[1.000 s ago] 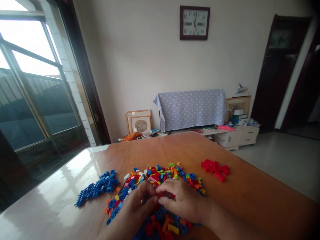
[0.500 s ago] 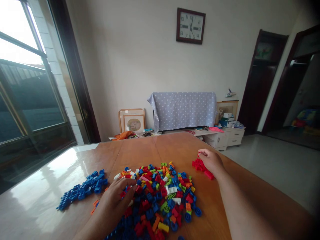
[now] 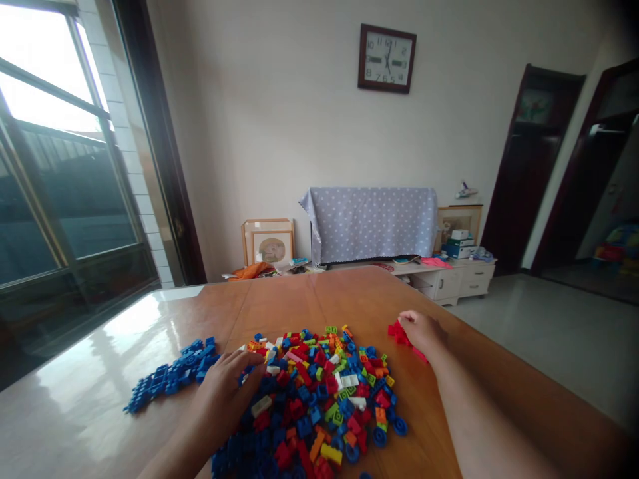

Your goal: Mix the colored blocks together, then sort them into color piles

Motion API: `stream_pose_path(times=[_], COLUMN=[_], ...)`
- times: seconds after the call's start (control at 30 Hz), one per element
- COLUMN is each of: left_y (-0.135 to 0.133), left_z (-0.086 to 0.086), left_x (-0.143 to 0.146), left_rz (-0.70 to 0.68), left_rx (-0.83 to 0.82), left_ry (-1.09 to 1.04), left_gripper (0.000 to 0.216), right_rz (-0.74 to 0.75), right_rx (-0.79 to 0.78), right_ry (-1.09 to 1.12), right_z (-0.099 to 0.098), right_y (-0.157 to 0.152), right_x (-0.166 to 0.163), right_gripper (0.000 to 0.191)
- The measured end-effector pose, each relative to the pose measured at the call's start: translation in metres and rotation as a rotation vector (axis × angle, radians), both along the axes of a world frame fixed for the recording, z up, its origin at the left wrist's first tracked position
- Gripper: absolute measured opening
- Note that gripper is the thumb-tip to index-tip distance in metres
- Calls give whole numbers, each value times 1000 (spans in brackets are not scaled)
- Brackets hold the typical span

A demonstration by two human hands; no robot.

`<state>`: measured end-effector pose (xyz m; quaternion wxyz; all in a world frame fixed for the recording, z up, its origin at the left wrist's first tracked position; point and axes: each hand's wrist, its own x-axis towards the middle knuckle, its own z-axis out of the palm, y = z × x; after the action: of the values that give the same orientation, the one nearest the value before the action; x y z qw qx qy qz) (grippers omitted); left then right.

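Head view of a glossy wooden surface (image 3: 309, 299) bearing three groups of plastic building bricks. The mixed pile of bricks (image 3: 329, 392), in red, blue, green, yellow, orange and white, lies at the near centre. The left hand (image 3: 227, 389) rests palm down on the near-left edge of this pile, its fingers stretched flat over the bricks; the grip is wide and closes on nothing. To the left of that hand, just beside the mixed pile, lies a separate group of blue bricks (image 3: 170, 376). The right hand (image 3: 423, 331) lies on the right, apart from the mixed pile, with its fingers curled over a small group of red bricks (image 3: 398, 330) and touching them; whether its grip holds a brick cannot be told, as the fingertips hide the contact. Beyond the far edge of the surface stand a low white cabinet (image 3: 452, 281), a dotted grey cloth (image 3: 372, 223) draped over something, and a framed picture (image 3: 268, 244) leaning on the wall. A wall clock (image 3: 387, 58) hangs above.
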<state>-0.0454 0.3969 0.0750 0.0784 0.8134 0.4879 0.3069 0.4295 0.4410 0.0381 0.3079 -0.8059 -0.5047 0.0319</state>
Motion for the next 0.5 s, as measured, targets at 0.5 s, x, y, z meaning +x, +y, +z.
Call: stream_pose_path(times=[0.5], left_y=[1], left_z=[-21], left_x=[5], left_rz=[112], left_rx=[-41], left_ry=[149], left_gripper=[52], right_rz=[504], right_rx=[179], right_ry=[130], right_z=[20], right_y=[-11], right_x=[-70], right_gripper=[30])
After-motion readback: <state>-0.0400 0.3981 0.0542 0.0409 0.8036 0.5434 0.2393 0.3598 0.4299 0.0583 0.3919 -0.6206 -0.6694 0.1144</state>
